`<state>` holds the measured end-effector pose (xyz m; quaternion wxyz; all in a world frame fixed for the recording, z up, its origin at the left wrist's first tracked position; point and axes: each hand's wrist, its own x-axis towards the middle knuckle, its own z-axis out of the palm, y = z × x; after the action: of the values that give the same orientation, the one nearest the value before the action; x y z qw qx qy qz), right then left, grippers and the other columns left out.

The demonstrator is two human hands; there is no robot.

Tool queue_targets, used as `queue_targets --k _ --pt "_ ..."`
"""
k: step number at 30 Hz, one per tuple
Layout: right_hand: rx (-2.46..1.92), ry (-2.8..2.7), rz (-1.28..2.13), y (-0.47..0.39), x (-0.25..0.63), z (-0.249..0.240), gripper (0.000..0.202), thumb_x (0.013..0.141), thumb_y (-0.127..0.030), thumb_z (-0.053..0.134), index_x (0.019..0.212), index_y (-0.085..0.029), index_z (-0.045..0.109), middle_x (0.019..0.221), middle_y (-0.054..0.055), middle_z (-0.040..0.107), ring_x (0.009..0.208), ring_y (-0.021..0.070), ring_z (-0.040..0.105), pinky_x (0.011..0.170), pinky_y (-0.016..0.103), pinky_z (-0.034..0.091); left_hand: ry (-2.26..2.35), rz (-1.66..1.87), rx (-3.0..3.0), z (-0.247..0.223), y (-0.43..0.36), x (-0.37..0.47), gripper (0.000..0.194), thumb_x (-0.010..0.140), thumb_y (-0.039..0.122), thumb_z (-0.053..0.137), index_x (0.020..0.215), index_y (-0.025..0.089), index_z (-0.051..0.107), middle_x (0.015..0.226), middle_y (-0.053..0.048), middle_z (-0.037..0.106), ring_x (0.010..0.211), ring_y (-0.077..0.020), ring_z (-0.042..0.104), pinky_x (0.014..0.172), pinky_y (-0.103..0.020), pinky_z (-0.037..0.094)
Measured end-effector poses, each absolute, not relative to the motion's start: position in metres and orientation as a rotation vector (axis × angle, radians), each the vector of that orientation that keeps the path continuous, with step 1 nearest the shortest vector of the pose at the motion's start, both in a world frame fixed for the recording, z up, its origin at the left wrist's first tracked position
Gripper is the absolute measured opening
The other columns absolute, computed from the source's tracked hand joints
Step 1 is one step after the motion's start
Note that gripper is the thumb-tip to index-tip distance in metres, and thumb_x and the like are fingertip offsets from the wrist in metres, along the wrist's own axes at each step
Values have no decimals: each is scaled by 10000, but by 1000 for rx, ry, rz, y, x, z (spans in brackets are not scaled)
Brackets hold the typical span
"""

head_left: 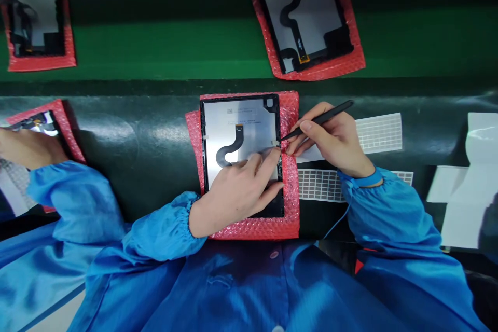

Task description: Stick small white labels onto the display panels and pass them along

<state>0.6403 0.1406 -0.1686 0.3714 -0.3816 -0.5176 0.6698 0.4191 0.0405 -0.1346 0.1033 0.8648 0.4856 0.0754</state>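
A screen panel [252, 114] with a curved black ribbon cable [236, 144] lies on red bubble wrap [290, 207] in front of me. My left hand [241, 187] rests on the panel's lower half, fingers apart, its index fingertip at the right edge. From the right, my right hand [330, 137] holds a black pen-like tool [327, 115] in its fingers. The tool's tip touches or nearly touches the panel's right edge, beside a small pale tab [275, 143] just above the left index fingertip. A blue band with a thin cord circles the right wrist.
Label sheets [379, 133] lie under and beyond my right forearm. White papers [459, 184] are at far right. Two more wrapped panels [317, 15] [35, 5] sit on the green strip behind. At left, another person's hand [33, 148] is over a panel.
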Motion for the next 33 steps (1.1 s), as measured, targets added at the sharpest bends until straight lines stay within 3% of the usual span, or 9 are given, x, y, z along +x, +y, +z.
queue_targets --k 11,20,27,30,33 --pt "-1025 -1239 1738 141 639 -167 300 841 -434 859 901 -217 660 697 5 773 554 207 778 439 246 638 1470 114 2542 -133 45 428 671 1061 508 457 1572 82 377 1046 -122 722 644 -224 681 458 -353 404" --pt "-1004 -1291 1696 139 639 -170 240 934 -436 770 957 -238 636 711 -5 778 559 217 782 435 267 634 1521 119 2472 -132 43 429 702 1031 532 506 1560 83 405 1043 -117 732 662 -235 702 475 -349 403" --pt "-1014 -1201 1491 134 641 -169 307 903 -500 781 943 -233 636 715 1 781 526 207 765 394 252 588 1541 153 2347 -129 45 432 709 1001 522 572 1554 106 418 1104 -131 748 769 -244 731 589 -341 480" --pt "-1041 -1115 1341 126 652 -169 256 915 -449 770 932 -232 636 734 7 783 514 192 753 389 244 567 1579 364 2272 -120 35 412 531 1020 482 546 1441 159 534 993 -77 746 733 -199 700 606 -315 474" --pt "-1073 -1020 1214 114 668 -176 157 939 -373 730 910 -243 647 709 1 770 486 177 729 402 250 557 2008 464 1994 -117 15 374 385 1007 526 558 1165 185 643 750 -18 672 627 -183 624 578 -302 410"
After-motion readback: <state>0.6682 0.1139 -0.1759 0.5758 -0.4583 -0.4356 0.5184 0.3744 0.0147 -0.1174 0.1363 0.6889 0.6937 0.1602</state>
